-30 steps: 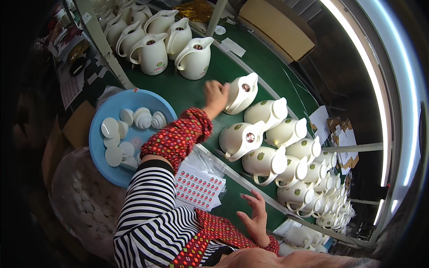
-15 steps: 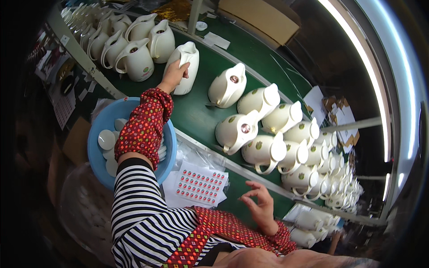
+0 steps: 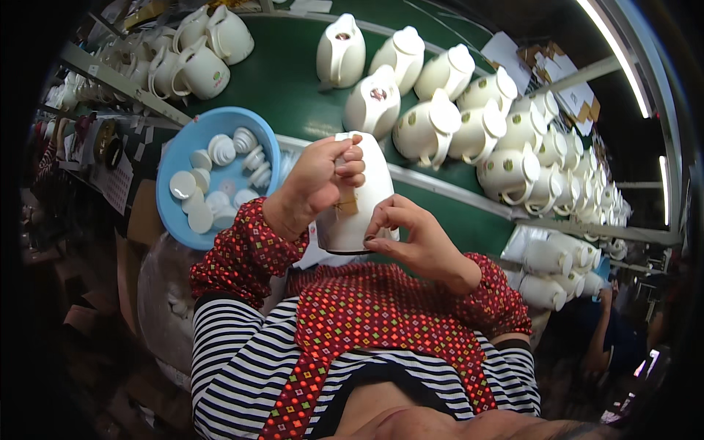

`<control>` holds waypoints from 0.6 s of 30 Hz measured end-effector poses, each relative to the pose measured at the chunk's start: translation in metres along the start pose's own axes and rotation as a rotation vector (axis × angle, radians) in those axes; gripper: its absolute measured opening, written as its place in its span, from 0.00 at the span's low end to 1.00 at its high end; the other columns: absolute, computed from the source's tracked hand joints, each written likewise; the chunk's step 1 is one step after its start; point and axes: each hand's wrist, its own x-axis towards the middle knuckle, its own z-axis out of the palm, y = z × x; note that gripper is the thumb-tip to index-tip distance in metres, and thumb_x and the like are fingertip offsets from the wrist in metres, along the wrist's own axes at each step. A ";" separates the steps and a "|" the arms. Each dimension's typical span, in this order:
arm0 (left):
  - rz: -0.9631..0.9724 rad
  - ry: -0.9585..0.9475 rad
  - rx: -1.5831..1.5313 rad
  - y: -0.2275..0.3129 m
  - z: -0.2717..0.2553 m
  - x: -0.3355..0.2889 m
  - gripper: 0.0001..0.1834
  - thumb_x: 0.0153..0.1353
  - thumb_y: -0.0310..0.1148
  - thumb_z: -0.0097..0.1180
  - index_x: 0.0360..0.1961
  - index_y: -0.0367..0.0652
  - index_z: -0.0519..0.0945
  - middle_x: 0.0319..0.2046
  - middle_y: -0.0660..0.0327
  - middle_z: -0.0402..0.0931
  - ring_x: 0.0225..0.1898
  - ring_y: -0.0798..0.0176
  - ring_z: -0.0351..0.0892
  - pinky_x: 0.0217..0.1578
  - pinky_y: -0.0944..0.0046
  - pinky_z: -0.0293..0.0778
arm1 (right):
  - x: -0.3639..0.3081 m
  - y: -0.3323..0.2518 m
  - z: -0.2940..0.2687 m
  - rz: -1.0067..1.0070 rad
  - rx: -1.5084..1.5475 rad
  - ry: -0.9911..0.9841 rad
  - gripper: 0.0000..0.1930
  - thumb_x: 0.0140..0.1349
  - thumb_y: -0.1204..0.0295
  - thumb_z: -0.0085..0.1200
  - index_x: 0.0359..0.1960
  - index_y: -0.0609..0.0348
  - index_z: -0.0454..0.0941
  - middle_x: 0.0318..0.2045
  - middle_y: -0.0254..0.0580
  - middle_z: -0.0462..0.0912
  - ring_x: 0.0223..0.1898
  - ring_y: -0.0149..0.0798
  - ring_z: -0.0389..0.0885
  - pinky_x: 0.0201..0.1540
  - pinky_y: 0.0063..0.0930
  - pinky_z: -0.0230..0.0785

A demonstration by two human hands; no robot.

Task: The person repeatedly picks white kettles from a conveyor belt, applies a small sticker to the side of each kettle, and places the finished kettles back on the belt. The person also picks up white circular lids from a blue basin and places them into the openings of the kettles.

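Observation:
A cream thermos jug (image 3: 375, 172) is held in front of my body, tilted over the green table's near edge. My left hand (image 3: 323, 176) is closed around its handle. A small tan tag (image 3: 347, 204) shows on the jug just below that hand. At the jug's lower right side is my right hand (image 3: 418, 238), its thumb and fingers bent together in a pinch at the base. Whether something small sits between those fingertips is too fine to make out. The jug and my arms hide most of the white paper beneath.
Left of my arm stands a blue basin (image 3: 167, 176) with round white lids and stoppers (image 3: 221, 149). Finished-looking cream jugs (image 3: 428, 125) crowd the green table (image 3: 282, 70) to the right; more (image 3: 204, 70) stand far left. Another person's arm (image 3: 601, 326) shows at right.
My left hand has lifted the jug off the table and drawn it back toward my body. The right hand has risen to the jug's base, its fingers drawn together. The view has shifted.

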 end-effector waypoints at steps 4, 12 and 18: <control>-0.073 0.097 0.018 -0.053 0.018 -0.016 0.08 0.79 0.31 0.40 0.52 0.40 0.69 0.25 0.72 0.63 0.21 0.75 0.58 0.26 0.70 0.59 | -0.035 0.006 0.012 0.106 0.012 -0.041 0.07 0.58 0.74 0.69 0.36 0.59 0.84 0.38 0.39 0.76 0.40 0.37 0.80 0.44 0.30 0.73; -0.073 0.182 -0.006 -0.081 0.019 -0.031 0.06 0.78 0.29 0.42 0.51 0.41 0.66 0.24 0.70 0.64 0.21 0.75 0.59 0.25 0.71 0.60 | -0.066 0.015 0.033 0.137 -0.073 -0.009 0.08 0.55 0.74 0.70 0.34 0.59 0.84 0.41 0.41 0.74 0.45 0.43 0.76 0.49 0.35 0.71; -0.032 0.180 -0.064 -0.080 0.014 -0.040 0.06 0.77 0.28 0.42 0.52 0.41 0.67 0.25 0.70 0.65 0.21 0.75 0.60 0.25 0.70 0.61 | -0.070 0.023 0.045 -0.007 -0.225 0.050 0.09 0.53 0.74 0.73 0.34 0.56 0.86 0.39 0.37 0.71 0.43 0.38 0.74 0.47 0.30 0.70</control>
